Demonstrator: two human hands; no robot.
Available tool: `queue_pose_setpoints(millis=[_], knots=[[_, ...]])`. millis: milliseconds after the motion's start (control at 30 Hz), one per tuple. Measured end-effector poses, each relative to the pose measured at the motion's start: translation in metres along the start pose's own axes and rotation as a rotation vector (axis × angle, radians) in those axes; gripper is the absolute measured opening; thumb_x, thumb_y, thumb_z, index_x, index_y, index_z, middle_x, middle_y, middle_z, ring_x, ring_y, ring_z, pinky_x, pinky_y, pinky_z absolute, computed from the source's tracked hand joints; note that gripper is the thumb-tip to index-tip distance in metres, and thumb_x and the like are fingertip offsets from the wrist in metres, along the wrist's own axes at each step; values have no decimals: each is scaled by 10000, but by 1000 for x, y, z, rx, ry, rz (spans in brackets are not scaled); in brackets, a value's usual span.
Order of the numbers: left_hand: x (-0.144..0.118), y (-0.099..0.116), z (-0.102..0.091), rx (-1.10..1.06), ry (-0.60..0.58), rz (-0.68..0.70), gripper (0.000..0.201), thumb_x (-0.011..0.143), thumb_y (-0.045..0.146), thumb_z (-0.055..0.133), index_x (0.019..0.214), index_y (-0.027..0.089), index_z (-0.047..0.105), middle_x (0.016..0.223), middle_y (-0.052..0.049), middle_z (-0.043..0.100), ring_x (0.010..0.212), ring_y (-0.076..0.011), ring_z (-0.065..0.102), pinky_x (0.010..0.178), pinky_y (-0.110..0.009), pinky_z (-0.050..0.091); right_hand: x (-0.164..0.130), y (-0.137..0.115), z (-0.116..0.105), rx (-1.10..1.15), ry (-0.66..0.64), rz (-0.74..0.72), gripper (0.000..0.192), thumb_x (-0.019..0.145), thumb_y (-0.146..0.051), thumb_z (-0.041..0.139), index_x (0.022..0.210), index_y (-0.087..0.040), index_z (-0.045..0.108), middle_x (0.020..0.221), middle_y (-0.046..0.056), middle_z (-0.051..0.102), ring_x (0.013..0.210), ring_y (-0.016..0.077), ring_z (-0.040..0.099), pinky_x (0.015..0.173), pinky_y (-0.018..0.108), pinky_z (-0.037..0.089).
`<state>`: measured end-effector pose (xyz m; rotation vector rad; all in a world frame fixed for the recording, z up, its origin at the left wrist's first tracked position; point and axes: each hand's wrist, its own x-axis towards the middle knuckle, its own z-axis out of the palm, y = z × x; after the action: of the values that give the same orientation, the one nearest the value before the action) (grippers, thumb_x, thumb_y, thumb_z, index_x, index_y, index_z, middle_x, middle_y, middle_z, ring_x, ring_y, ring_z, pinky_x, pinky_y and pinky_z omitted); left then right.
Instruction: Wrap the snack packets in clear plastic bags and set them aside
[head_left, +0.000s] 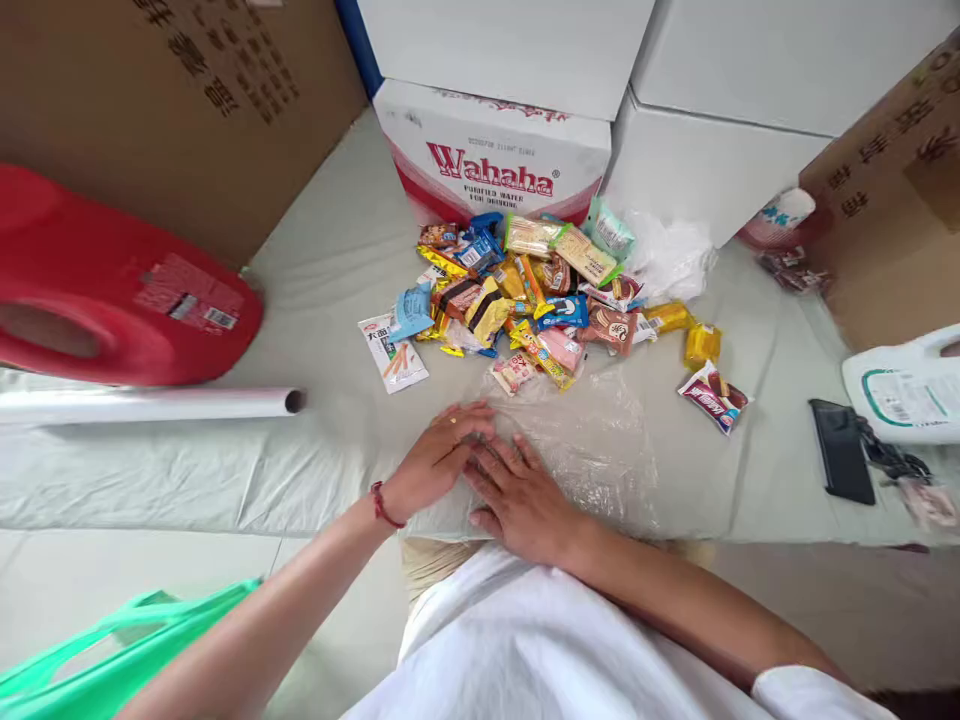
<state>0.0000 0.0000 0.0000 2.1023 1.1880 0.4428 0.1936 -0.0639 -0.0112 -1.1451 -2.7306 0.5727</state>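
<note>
My left hand [439,462] and my right hand [520,497] lie side by side, fingers spread flat, pressing on a clear plastic bag [600,450] spread on the pale cloth-covered surface [330,300]. The fingertips of the two hands touch near the bag's left edge. Neither hand grips anything. Just beyond the bag lies a pile of wrapped snacks [525,290], with a noodle-stick packet [393,352] at its left and a red-and-white wafer packet [714,396] off to the right.
A Wahaha water carton [495,160] and white boxes stand behind the pile. A red jug [112,290] and a plastic film roll [150,404] lie left. A black phone [841,450] and white jug [907,390] sit right. A green bag [112,650] hangs lower left.
</note>
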Motion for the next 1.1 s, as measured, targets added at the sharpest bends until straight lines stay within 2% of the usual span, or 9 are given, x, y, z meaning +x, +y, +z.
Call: queue_pose_setpoints(millis=[133,267,467,600,700,800,867,967,1100], knots=[[27,34,11,370,103,-223,355,979,262,398,1011,147,732,1239,-145,726,1182,-366,579,976,-569,468,-1,-2,6,-18,27,-17,508,1035,-428,509,1464,-155,506,1567,146,473,1520,308,287,1278,611,142],[57,52,29,451,113,-271,307,946,140,414,1002,101,713,1129,-186,734,1052,-312,642,969,-479,490,-3,-4,14,-5,75,-13,438,1021,-403,540,1396,-179,574,1427,137,605,1448,314,393,1270,609,162],[61,39,60,306,381,-306,409,996,261,427,1310,71,608,1469,-195,569,1351,-317,515,1124,-483,434,-9,-7,19,126,31,-203,416,1009,-370,564,1362,-155,615,1370,125,659,1388,275,470,1224,484,313],[41,27,60,379,336,-253,466,1045,341,352,1416,156,563,1539,-125,528,1449,-296,443,1187,-532,355,-21,2,-12,402,-53,-319,254,1014,-312,551,1136,-168,722,1159,74,753,1175,211,632,1093,340,453],[29,21,55,486,251,-210,515,1057,361,316,1524,198,460,1611,-94,432,1494,-272,397,1239,-574,249,-19,31,-51,569,55,-79,294,1069,-314,433,1072,-217,711,949,10,757,859,135,686,816,233,530],[24,20,55,553,222,-205,558,1060,409,307,1568,194,394,1654,-89,337,1535,-265,324,1261,-589,178,7,72,-78,264,406,386,291,1048,-333,446,1173,-205,675,1087,95,699,995,216,658,877,319,514],[23,19,55,571,214,-209,573,1063,436,291,1573,191,383,1664,-83,306,1545,-258,303,1268,-588,157,32,95,-84,34,378,541,317,1001,-378,538,1232,-194,654,1194,146,642,1120,286,607,905,372,502],[23,19,56,571,206,-212,582,1065,460,270,1574,199,380,1669,-70,286,1551,-253,289,1271,-591,146,59,114,-85,-129,226,608,354,944,-358,619,1252,-185,641,1221,163,617,1163,323,566,845,368,497],[22,19,54,530,197,-208,593,1066,465,255,1585,196,353,1672,-65,281,1555,-255,278,1266,-614,144,53,131,-102,137,196,596,196,862,-336,672,988,-187,653,954,74,658,872,236,609,735,322,465]])
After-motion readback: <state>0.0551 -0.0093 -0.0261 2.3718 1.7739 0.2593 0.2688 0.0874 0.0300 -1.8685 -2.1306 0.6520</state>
